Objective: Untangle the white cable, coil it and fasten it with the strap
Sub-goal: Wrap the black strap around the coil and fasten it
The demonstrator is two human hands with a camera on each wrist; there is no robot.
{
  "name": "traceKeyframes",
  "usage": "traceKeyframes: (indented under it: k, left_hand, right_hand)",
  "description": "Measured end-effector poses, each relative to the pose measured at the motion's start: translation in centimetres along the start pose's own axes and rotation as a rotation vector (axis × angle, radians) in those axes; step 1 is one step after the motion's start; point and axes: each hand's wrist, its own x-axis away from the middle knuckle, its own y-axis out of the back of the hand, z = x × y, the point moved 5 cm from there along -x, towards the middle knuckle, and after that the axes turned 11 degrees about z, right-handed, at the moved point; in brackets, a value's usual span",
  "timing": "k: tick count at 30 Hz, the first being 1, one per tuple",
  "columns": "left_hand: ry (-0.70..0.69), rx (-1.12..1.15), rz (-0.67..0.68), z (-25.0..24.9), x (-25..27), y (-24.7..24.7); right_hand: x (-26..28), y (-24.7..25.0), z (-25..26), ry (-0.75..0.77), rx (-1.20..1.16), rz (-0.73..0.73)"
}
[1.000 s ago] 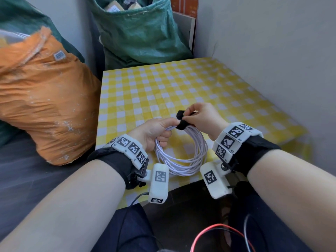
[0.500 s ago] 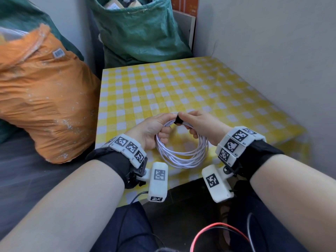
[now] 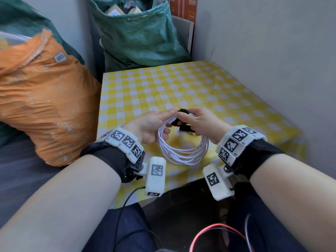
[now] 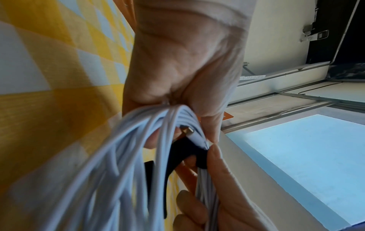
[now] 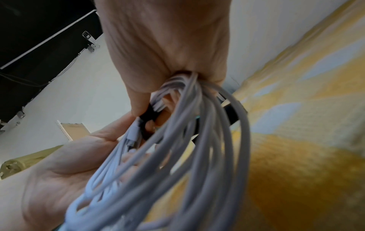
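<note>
The white cable (image 3: 183, 153) hangs as a round coil of several loops above the near edge of the yellow checked table (image 3: 181, 88). My left hand (image 3: 154, 124) grips the coil's top left, its fingers curled through the loops. My right hand (image 3: 198, 122) pinches the black strap (image 3: 181, 112) wrapped over the top of the bundle, and a loose strap end (image 3: 186, 128) sticks out below its fingers. The left wrist view shows the cable (image 4: 122, 171), a metal plug tip (image 4: 188, 130) and the strap (image 4: 177, 157). The right wrist view shows the cable (image 5: 197, 140) and strap (image 5: 150, 114) between both hands.
An orange sack (image 3: 45, 106) leans at the table's left. A green sack (image 3: 138, 33) full of parcels stands behind the table. A grey wall (image 3: 272, 51) runs along the right side. Red and black wires (image 3: 214, 233) lie over my lap.
The right hand has brought the strap over the top of the bundle and down, so its loose end now hangs below the fingers. Both hands and the coil rose slightly.
</note>
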Motion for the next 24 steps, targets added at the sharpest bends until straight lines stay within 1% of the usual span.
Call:
traceKeyframes:
  k: [2,5,7,10,13,15,18,21,24]
  left_hand:
    - [-0.036,0.017,-0.025,-0.5,0.2,0.0]
    - [-0.087,0.018,-0.016,-1.2,0.8,-0.2]
    - [-0.087,-0.072,0.009,-1.6,1.1,-0.4]
    - [-0.082,-0.267,0.017,-2.2,1.4,-0.8]
    - [-0.121,-0.446,-0.036,-2.8,1.5,-0.9]
    - [-0.158,-0.511,-0.078,-3.1,1.5,-0.8]
    - [-0.222,-0.541,-0.111,-3.4,1.2,-0.8]
    - [-0.266,-0.557,-0.096,-3.3,1.0,-0.8]
    - [-0.308,-0.509,-0.071,-3.6,1.4,-1.0]
  right_hand:
    - [0.2,0.2,-0.2,-0.028,-0.068,-0.017]
    - [0.3,0.4,-0.5,-0.044,-0.182,0.014]
    - [0.3,0.4,-0.5,-0.036,-0.236,0.037]
    - [0.3,0.4,-0.4,-0.028,-0.306,0.056]
    - [0.4,0.6,-0.2,-0.028,-0.383,0.059]
    - [0.5,0.6,0.0,-0.033,-0.417,0.064]
    - [0.6,0.7,0.2,-0.038,-0.425,0.076]
    - [0.6,0.9,0.1,-0.044,-0.431,0.083]
    - [0.4,1.0,-0.2,-0.050,-0.461,0.088]
